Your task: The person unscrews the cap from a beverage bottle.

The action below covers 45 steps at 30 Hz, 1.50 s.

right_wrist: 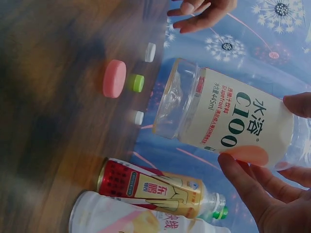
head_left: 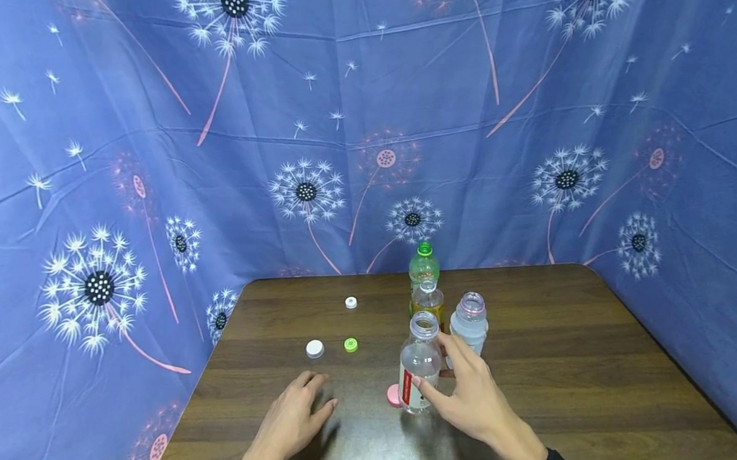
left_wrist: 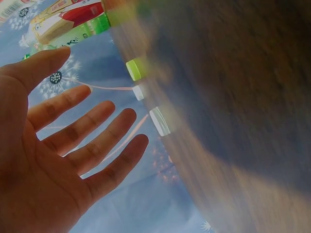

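A clear bottle (head_left: 420,359) with a white and red label is grasped by the right hand (head_left: 475,395); in this grip, the thumb and fingers are set on opposite sides of it. The bottle is held just above the desk (head_left: 562,373), its open neck turned upward, and "C100" can be read on the label in the right wrist view. In the head view, a pink cap (head_left: 393,395) is seen at the left of the bottle's base and is partly covered by it. The left hand (head_left: 289,418) is held above the desk, well apart from the bottle; its grip is released, with the fingers spread.

Beyond the left hand, 3 more caps are laid out: a large white cap (head_left: 315,348), a green cap (head_left: 351,345) to its right and a small white cap (head_left: 351,302) farther back. Beyond the right hand, 3 other bottles are stood upright: a yellow-labelled bottle (head_left: 427,299), a green bottle (head_left: 423,265) behind it and a pale bottle (head_left: 470,327) to the right. The desk is backed by a blue cloth (head_left: 468,179) printed with dandelions.
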{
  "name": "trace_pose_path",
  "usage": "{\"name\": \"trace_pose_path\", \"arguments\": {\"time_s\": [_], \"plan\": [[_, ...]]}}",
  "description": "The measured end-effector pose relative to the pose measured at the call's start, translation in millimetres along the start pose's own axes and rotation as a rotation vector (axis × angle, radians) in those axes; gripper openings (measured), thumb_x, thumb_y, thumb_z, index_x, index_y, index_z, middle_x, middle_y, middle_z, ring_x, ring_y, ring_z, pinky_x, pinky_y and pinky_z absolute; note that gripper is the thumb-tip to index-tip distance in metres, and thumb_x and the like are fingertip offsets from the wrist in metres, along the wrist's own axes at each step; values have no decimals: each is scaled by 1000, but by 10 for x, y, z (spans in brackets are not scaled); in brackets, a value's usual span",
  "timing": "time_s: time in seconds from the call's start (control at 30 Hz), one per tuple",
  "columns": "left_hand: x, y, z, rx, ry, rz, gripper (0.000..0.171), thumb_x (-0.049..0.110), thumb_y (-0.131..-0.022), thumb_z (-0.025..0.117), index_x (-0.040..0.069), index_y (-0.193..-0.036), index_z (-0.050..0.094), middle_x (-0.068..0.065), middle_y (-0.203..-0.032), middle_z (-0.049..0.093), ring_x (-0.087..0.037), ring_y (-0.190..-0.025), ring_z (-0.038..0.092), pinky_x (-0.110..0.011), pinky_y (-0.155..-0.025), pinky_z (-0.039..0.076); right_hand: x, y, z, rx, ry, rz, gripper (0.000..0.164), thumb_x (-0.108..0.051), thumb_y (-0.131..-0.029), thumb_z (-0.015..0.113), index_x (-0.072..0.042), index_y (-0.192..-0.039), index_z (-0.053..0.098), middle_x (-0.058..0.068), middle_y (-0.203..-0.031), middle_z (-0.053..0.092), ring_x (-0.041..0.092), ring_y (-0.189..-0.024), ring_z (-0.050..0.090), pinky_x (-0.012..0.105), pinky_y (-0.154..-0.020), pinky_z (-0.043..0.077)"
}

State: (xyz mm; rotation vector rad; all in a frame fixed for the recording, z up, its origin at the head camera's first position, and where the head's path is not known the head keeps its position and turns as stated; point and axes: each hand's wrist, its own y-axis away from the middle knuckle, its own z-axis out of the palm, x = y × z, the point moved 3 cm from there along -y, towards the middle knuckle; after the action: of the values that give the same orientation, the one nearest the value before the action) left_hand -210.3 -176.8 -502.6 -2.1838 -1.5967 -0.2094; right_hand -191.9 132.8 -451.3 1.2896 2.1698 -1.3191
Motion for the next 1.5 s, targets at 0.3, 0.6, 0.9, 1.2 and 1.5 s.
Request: {"name": "trace_pose_path", "arguments": {"time_s": [0.3, 0.6, 0.9, 1.2, 1.5], "plan": [[-15, -68, 57, -74, 68, -15, 43, 32, -96, 77, 9, -131, 69, -7, -125, 67, -29, -112, 69, -52, -93, 59, 2, 206, 29, -54, -30, -20, 70, -9, -74, 91, -21, -135, 57, -12, -116, 60, 10, -101, 67, 24, -73, 63], [49, -96, 110, -90, 135, 26, 40, 31, -97, 75, 8, -130, 71, -5, -123, 68, -28, -113, 70, -51, -96, 58, 52, 408, 71, -100, -59, -7, 75, -11, -76, 91, -24, -140, 54, -13, -119, 61, 9, -103, 66, 26, -70, 63], [68, -135, 111, -87, 88, 34, 39, 33, -97, 76, 10, -128, 71, -2, -121, 68, -24, -110, 70, -49, -92, 59, 85, 537, 70, -100, 38, -67, 77, -13, -71, 91, -21, -138, 55, -16, -118, 60, 3, -101, 64, 26, -73, 62], [87, -284, 114, -103, 104, 38, 38, 32, -98, 75, 10, -129, 70, -5, -126, 68, -24, -107, 70, -48, -85, 60, 125, 598, 105, -150, -37, -4, 71, -14, -73, 91, -14, -136, 57, -16, -119, 60, 7, -101, 66, 26, -70, 63], [-18, -435, 147, -18, 68, -28, 38, 34, -97, 76, 13, -128, 72, -6, -126, 68, -32, -112, 71, -54, -86, 60, 99, 640, 129, -132, -53, -77, 79, -10, -70, 92, -25, -138, 55, -14, -121, 59, 6, -101, 65, 21, -70, 61]]}}
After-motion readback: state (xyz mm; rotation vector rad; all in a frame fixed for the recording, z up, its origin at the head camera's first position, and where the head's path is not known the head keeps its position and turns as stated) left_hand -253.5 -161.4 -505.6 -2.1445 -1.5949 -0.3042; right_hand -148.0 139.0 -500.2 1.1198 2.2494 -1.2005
